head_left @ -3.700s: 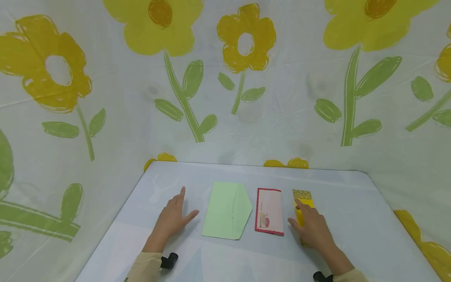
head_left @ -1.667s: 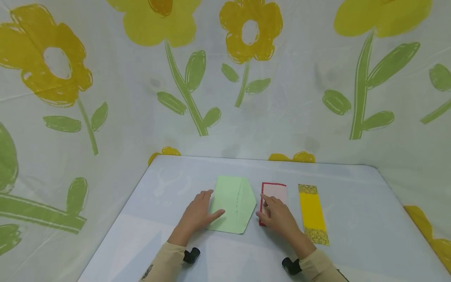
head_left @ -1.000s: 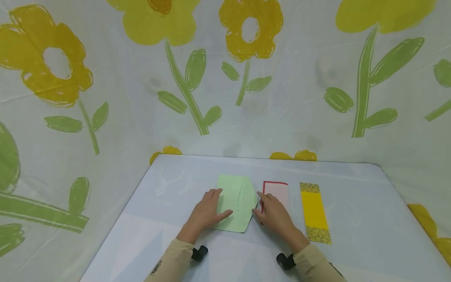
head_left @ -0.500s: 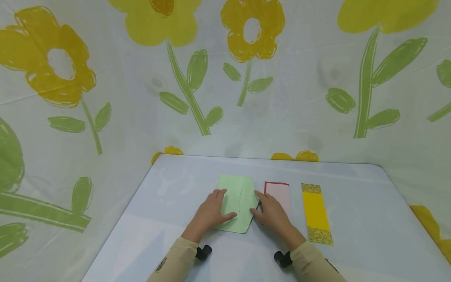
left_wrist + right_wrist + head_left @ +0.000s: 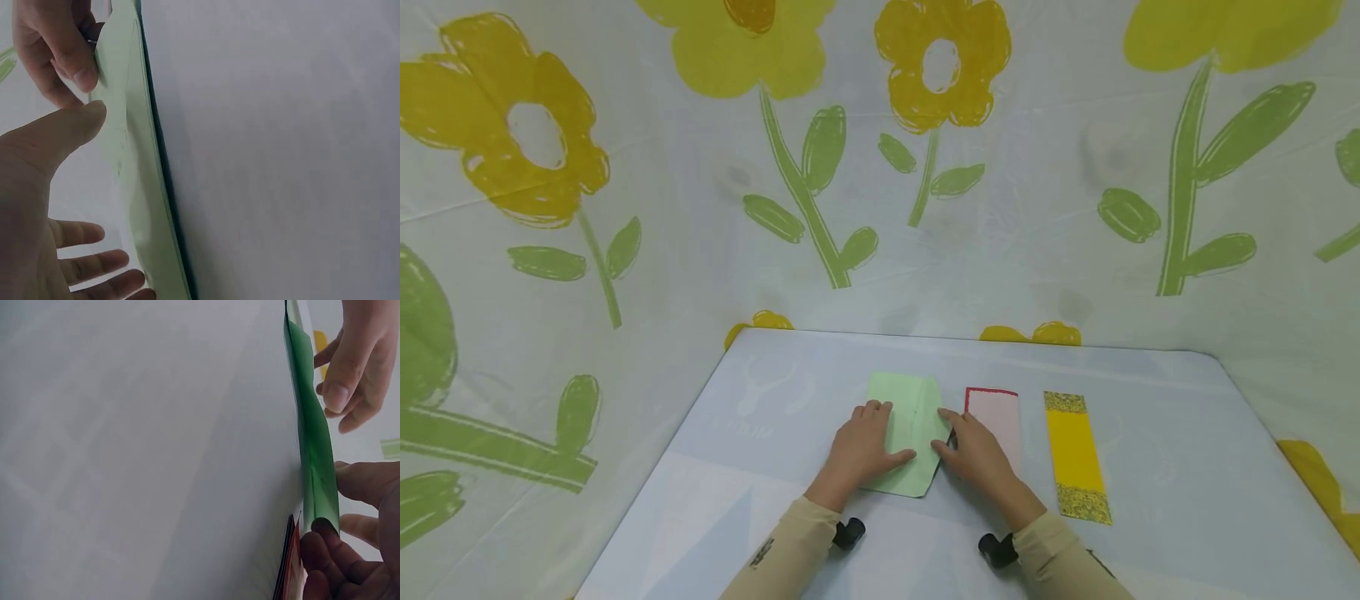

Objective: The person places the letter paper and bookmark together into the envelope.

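Observation:
A pale green envelope (image 5: 902, 396) with a pointed flap on its right side lies on the table between both hands. My left hand (image 5: 861, 446) rests over its left part, fingers extended and thumb apart. At the flap edge, my right hand (image 5: 977, 450) pinches the paper; in the right wrist view its thumb is on one face of the green envelope (image 5: 312, 419), with curled fingertips behind the edge. The flap bends up slightly there. A pink card (image 5: 992, 408) with a red border lies just right of it, partly hidden under the right hand.
A yellow paper strip (image 5: 1077, 450) with gold patterned ends lies farther right on the white table (image 5: 1180, 467). Behind the table's far edge hangs a white cloth (image 5: 1037, 233) printed with yellow flowers. Black wrist cameras sit below both hands.
From above the yellow strip, my right hand has moved left past the pink card to the envelope's flap and grips it. My left hand has come rightward onto the envelope.

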### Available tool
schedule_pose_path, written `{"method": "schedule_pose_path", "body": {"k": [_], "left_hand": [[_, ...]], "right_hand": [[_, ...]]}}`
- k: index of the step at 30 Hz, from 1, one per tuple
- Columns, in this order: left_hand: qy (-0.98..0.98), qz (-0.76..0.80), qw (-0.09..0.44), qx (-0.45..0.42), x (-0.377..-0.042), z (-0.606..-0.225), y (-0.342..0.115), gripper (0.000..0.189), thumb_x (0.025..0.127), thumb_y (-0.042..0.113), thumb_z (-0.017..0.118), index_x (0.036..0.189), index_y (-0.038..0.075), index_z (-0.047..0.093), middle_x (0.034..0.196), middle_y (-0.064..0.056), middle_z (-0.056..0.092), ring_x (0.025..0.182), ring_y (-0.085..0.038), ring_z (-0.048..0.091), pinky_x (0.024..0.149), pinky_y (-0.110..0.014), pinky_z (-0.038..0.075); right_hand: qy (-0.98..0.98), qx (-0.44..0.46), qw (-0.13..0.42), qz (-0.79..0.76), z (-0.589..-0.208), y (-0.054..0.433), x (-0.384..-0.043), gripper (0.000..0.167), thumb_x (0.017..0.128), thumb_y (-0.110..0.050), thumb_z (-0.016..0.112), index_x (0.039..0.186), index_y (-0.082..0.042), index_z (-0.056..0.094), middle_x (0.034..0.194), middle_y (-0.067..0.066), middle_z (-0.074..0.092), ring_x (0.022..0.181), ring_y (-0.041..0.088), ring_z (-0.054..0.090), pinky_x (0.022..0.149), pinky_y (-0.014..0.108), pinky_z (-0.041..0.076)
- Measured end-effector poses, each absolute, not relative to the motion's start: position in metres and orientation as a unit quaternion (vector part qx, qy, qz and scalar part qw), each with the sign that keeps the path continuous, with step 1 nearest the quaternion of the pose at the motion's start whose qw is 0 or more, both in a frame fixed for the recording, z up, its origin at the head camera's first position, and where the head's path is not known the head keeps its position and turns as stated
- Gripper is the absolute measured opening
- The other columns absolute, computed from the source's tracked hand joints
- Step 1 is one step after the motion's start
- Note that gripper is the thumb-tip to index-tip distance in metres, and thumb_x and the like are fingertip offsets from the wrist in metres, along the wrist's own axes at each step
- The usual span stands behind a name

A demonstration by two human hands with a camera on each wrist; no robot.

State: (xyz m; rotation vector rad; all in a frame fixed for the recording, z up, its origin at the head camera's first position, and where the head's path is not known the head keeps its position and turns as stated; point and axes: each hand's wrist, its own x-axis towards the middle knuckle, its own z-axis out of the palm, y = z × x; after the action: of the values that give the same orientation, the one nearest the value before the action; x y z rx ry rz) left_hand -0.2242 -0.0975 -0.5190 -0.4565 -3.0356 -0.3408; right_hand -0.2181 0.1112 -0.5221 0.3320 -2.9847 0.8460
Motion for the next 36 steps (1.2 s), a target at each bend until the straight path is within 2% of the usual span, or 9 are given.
{"method": "schedule_pose_path", "body": {"k": [3, 7, 13, 20, 27, 29, 34, 36], "left_hand": [[-0.986, -0.082, 0.030, -0.141, -0.224, -0.520, -0.092, 0.093, 0.083, 0.069, 0.070, 0.146, 0.003, 0.049, 0.138, -0.015, 0.054, 0.122, -0.033, 0.053, 0.095, -0.046, 0.051], [-0.989, -0.056, 0.033, -0.135, -0.223, -0.520, -0.087, 0.096, 0.082, 0.074, 0.067, 0.144, 0.003, 0.050, 0.137, -0.015, 0.054, 0.124, -0.033, 0.052, 0.094, -0.047, 0.049], [-0.990, -0.056, 0.026, -0.125, -0.221, -0.521, -0.084, 0.104, 0.081, 0.077, 0.065, 0.150, 0.002, 0.043, 0.147, -0.017, 0.048, 0.132, -0.034, 0.046, 0.096, -0.050, 0.045], [-0.991, -0.049, 0.029, -0.122, -0.222, -0.525, -0.082, 0.096, 0.087, 0.066, 0.066, 0.152, 0.000, 0.040, 0.150, -0.018, 0.045, 0.135, -0.034, 0.043, 0.099, -0.050, 0.044], [-0.986, -0.076, 0.030, -0.143, -0.222, -0.524, -0.080, 0.084, 0.092, 0.050, 0.067, 0.153, 0.000, 0.038, 0.153, -0.020, 0.042, 0.141, -0.036, 0.039, 0.109, -0.053, 0.039], [-0.985, -0.079, 0.032, -0.151, -0.223, -0.525, -0.079, 0.080, 0.092, 0.046, 0.067, 0.154, 0.004, 0.039, 0.154, -0.019, 0.041, 0.142, -0.037, 0.038, 0.110, -0.054, 0.039], [-0.981, -0.058, 0.036, -0.184, -0.225, -0.526, -0.078, 0.062, 0.095, 0.039, 0.062, 0.154, 0.025, 0.047, 0.159, -0.012, 0.038, 0.145, -0.036, 0.036, 0.110, -0.055, 0.039], [-0.979, -0.049, 0.031, -0.194, -0.225, -0.524, -0.077, 0.056, 0.097, 0.036, 0.060, 0.151, 0.030, 0.050, 0.161, -0.011, 0.037, 0.146, -0.036, 0.035, 0.110, -0.056, 0.039]], "right_hand": [[-0.957, 0.106, 0.009, 0.270, -0.522, 0.111, -0.218, 0.056, 0.089, -0.022, 0.079, 0.138, -0.003, 0.060, 0.095, 0.006, 0.063, 0.085, 0.019, 0.055, 0.083, 0.041, 0.052], [-0.956, 0.103, 0.009, 0.275, -0.522, 0.112, -0.220, 0.053, 0.088, -0.018, 0.080, 0.135, -0.002, 0.062, 0.084, 0.002, 0.057, 0.077, 0.017, 0.049, 0.070, 0.035, 0.046], [-0.955, 0.097, 0.006, 0.280, -0.523, 0.112, -0.221, 0.052, 0.087, -0.016, 0.081, 0.133, -0.001, 0.063, 0.089, 0.003, 0.060, 0.078, 0.016, 0.050, 0.071, 0.034, 0.047], [-0.955, 0.100, 0.008, 0.279, -0.524, 0.111, -0.222, 0.051, 0.086, -0.016, 0.082, 0.132, 0.000, 0.064, 0.095, 0.006, 0.065, 0.080, 0.016, 0.052, 0.074, 0.036, 0.049], [-0.954, 0.099, 0.006, 0.283, -0.524, 0.109, -0.222, 0.051, 0.087, -0.015, 0.082, 0.132, 0.001, 0.064, 0.095, 0.006, 0.064, 0.081, 0.017, 0.052, 0.075, 0.036, 0.049], [-0.954, 0.099, 0.006, 0.284, -0.524, 0.109, -0.221, 0.051, 0.087, -0.015, 0.082, 0.132, 0.001, 0.064, 0.093, 0.005, 0.062, 0.080, 0.016, 0.051, 0.074, 0.035, 0.049], [-0.953, 0.101, 0.008, 0.287, -0.525, 0.110, -0.220, 0.051, 0.086, -0.015, 0.082, 0.131, 0.001, 0.065, 0.086, 0.002, 0.057, 0.077, 0.016, 0.049, 0.068, 0.032, 0.045], [-0.953, 0.099, 0.006, 0.286, -0.525, 0.109, -0.220, 0.051, 0.086, -0.015, 0.082, 0.131, 0.001, 0.065, 0.087, 0.002, 0.058, 0.077, 0.016, 0.049, 0.068, 0.032, 0.045]]}}
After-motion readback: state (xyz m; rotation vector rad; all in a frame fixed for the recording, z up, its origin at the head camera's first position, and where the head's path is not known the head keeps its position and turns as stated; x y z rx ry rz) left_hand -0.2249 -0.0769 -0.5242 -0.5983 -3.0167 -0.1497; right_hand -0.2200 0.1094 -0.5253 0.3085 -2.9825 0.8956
